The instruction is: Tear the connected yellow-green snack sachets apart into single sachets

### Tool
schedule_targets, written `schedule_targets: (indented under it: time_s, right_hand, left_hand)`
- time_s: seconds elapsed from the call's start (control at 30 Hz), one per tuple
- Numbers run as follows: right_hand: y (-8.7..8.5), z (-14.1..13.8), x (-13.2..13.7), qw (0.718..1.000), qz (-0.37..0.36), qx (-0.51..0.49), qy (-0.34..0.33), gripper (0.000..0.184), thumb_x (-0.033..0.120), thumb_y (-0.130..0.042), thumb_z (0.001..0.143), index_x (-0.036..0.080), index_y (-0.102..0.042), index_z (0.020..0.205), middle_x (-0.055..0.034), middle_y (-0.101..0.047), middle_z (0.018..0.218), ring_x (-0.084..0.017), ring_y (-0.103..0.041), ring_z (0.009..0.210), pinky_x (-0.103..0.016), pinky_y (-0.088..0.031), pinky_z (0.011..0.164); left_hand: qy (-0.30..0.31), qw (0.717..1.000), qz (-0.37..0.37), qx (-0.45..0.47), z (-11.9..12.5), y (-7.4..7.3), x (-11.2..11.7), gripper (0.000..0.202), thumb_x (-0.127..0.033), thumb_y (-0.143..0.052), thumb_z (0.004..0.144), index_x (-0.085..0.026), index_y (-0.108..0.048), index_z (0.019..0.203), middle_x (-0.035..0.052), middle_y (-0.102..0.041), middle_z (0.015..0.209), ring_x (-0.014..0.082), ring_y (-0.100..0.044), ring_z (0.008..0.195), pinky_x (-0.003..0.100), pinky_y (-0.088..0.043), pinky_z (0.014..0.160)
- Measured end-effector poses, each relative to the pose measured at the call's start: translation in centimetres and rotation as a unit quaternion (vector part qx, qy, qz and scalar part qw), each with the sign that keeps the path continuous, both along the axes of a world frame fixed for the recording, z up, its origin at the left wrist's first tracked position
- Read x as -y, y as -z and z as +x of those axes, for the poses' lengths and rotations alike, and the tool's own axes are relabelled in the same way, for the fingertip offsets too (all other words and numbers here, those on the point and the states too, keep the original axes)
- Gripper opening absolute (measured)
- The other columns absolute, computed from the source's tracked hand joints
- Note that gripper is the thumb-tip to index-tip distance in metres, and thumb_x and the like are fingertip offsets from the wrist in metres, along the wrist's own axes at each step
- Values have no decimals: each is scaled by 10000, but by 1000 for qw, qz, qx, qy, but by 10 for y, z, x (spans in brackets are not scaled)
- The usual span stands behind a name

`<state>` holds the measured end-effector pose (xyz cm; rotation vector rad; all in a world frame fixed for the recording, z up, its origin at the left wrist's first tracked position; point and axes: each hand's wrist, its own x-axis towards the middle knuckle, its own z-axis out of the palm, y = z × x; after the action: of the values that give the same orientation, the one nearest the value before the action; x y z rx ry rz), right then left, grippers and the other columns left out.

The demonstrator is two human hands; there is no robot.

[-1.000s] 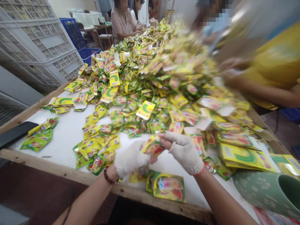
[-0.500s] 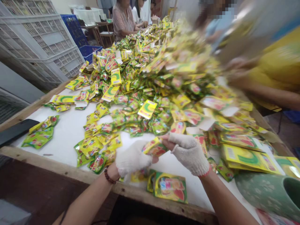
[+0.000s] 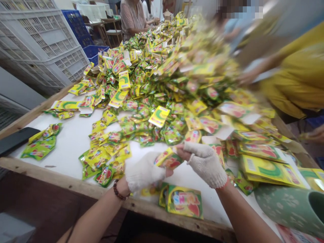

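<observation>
My left hand [image 3: 144, 171], in a white fingerless knit glove, is closed around a small yellow-green candy box [image 3: 170, 159] with fruit pictures. My right hand [image 3: 207, 164], gloved the same way, pinches at the upper right end of this box; its fingertips partly cover that end. Below both hands, a printed candy box [image 3: 184, 201] lies near the table's front edge. Left of my left hand are several loose yellow and green candy packets [image 3: 98, 157]. A big heap of packets and boxes [image 3: 149, 77] rises beyond my hands.
Flattened yellow boxes [image 3: 272, 170] are stacked at the right, beside a green flowered container [image 3: 283, 206]. A dark flat object [image 3: 17, 140] lies at the table's left corner. White crates [image 3: 48, 37] stand on the left. Several people work around the table, one in yellow [image 3: 298, 71] at the right.
My hands keep nearly the same hold on the small box. At the right, the person in yellow has shifted an arm, and another hand shows at the right edge. The view has shifted slightly.
</observation>
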<state>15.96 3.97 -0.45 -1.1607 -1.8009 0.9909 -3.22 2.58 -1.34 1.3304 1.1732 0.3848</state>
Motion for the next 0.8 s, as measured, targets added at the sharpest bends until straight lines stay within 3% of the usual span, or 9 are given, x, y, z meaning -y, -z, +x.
schedule_targets:
  time_s: [0.17,0.27,0.47,0.6,0.8]
  right_hand:
    - [-1,-4,5,996,73,51,-9,210,219,-564,867,174,-761,922,-34,-757,782,-192,-701,697,-267,-560,644]
    - [-4,-7,9,994,81,72,-16,247,197,-507,899,171,-747,950,-35,-748,792,-171,-685,688,-258,-547,671]
    - [-1,-1,5,989,96,108,-18,221,187,-522,886,130,-736,885,-35,-719,718,-152,-664,642,-213,-500,580]
    - [3,5,4,981,125,134,-59,227,103,-495,838,145,-718,834,-33,-718,763,-142,-664,684,-211,-495,635]
    - [4,5,4,979,98,174,-41,255,88,-488,790,172,-721,851,-24,-725,773,-151,-664,681,-225,-497,638]
  left_hand:
    - [-36,998,-51,10,0,0,3,289,-344,-692,665,-148,-611,861,-27,-582,614,91,-474,463,208,-372,443]
    - [-47,994,-93,40,1,0,5,320,-377,-680,665,-145,-603,870,-29,-564,589,94,-456,443,222,-374,435]
    - [-20,993,69,-94,1,0,3,183,-298,-625,711,-148,-656,812,-1,-647,683,120,-521,568,227,-385,530]
    - [15,988,83,-129,-2,-1,2,144,-290,-606,720,-162,-660,759,-12,-662,656,138,-554,570,229,-369,513]
    - [15,977,165,-133,3,-1,2,152,-210,-544,746,-176,-682,799,-2,-702,739,150,-605,642,236,-389,566]
